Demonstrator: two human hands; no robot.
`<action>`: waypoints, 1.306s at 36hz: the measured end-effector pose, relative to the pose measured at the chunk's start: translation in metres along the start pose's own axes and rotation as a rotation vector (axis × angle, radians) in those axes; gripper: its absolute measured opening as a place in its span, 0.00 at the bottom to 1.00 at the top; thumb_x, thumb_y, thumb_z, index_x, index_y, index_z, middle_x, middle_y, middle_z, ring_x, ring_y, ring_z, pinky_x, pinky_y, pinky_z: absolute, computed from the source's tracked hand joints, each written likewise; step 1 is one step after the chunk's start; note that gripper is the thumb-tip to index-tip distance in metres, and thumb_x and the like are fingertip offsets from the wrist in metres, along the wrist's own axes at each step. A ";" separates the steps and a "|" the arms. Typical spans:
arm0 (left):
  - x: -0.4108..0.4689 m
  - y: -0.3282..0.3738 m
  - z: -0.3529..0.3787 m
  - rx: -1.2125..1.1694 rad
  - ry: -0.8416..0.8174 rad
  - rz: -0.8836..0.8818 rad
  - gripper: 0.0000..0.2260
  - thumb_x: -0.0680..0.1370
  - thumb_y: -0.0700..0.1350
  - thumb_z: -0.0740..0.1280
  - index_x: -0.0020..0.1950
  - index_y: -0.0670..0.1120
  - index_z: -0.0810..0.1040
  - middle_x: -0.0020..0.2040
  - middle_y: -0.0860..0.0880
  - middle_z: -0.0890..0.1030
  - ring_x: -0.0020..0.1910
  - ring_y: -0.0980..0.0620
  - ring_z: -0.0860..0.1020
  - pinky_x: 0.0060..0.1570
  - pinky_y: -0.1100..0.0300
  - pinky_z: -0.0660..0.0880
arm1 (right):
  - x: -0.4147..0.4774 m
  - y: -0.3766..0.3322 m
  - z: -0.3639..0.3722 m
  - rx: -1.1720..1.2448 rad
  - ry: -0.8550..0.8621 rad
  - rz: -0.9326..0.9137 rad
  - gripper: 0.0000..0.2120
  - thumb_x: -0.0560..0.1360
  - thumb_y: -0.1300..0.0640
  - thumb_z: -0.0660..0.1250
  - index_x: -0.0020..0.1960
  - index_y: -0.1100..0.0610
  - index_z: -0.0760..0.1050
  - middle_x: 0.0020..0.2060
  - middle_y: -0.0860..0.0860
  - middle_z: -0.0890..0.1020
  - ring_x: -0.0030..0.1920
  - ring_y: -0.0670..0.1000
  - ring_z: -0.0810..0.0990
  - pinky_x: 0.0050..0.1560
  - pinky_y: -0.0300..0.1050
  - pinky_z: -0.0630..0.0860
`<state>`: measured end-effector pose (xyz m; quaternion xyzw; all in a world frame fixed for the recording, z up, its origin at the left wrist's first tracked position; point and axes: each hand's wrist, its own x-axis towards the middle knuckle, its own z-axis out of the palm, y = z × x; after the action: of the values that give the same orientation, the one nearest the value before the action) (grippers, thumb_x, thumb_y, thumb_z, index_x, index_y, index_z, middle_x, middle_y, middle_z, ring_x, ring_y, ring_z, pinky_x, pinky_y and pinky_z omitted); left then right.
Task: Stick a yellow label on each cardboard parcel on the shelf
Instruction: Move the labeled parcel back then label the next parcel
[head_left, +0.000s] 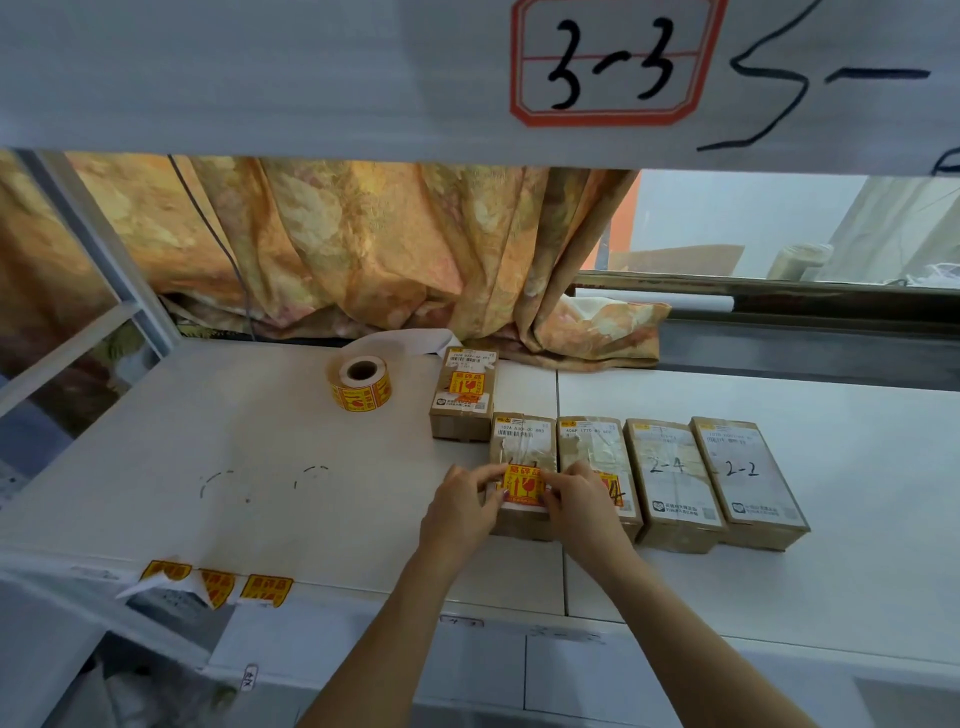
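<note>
Head view: we look down at a white shelf (208, 441) with five cardboard parcels on it. Four lie side by side in a row near the middle, and a fifth parcel (464, 395) sits just beyond the row's left end, touching it, with a yellow label already on its top. Our left hand (462, 506) and right hand (579, 499) meet over the leftmost parcel of the row (522, 441). Both pinch the edges of a yellow label (523, 486), left fingertips on its left edge and right fingertips on its right, holding it flat against the near half of that parcel's top. The next parcel (592, 447) to the right shows a bit of yellow beside our right hand, mostly hidden. The two parcels further right, marked 2-4 (670, 478) and 2-2 (743, 473), carry only white shipping labels.

Far left of the parcels, a roll of yellow labels (359, 382) stands on the shelf, a strip of white backing paper trailing behind it. At the near left edge of the shelf, three loose yellow labels (218, 582) hang over the lip. A patterned orange curtain (363, 249) hangs behind the shelf, and the board above carries a tag reading 3-3 (613, 62).
</note>
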<state>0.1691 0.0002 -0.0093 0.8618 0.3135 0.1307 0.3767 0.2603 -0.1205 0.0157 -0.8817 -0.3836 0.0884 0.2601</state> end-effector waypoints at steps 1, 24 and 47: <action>0.000 0.000 0.000 -0.018 -0.002 -0.003 0.17 0.78 0.48 0.64 0.67 0.55 0.72 0.56 0.47 0.74 0.50 0.54 0.73 0.47 0.64 0.72 | 0.000 0.000 0.000 -0.002 0.000 0.001 0.14 0.78 0.60 0.60 0.62 0.58 0.74 0.53 0.55 0.74 0.51 0.52 0.74 0.55 0.42 0.71; 0.000 -0.004 0.000 -0.210 -0.011 -0.022 0.14 0.77 0.45 0.66 0.63 0.54 0.74 0.55 0.47 0.74 0.49 0.55 0.73 0.38 0.72 0.70 | -0.006 -0.005 0.002 0.042 0.062 0.016 0.15 0.78 0.60 0.58 0.63 0.60 0.72 0.52 0.55 0.73 0.47 0.50 0.71 0.52 0.40 0.69; -0.002 -0.001 0.002 -0.191 0.003 -0.025 0.14 0.78 0.44 0.65 0.64 0.54 0.73 0.58 0.46 0.75 0.50 0.54 0.73 0.37 0.72 0.72 | -0.017 -0.014 0.015 -0.390 0.084 -0.062 0.17 0.70 0.63 0.66 0.59 0.65 0.73 0.55 0.64 0.76 0.50 0.61 0.76 0.51 0.53 0.77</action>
<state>0.1685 -0.0016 -0.0117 0.8178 0.3108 0.1568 0.4583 0.2350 -0.1191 0.0096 -0.9060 -0.4093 -0.0327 0.1028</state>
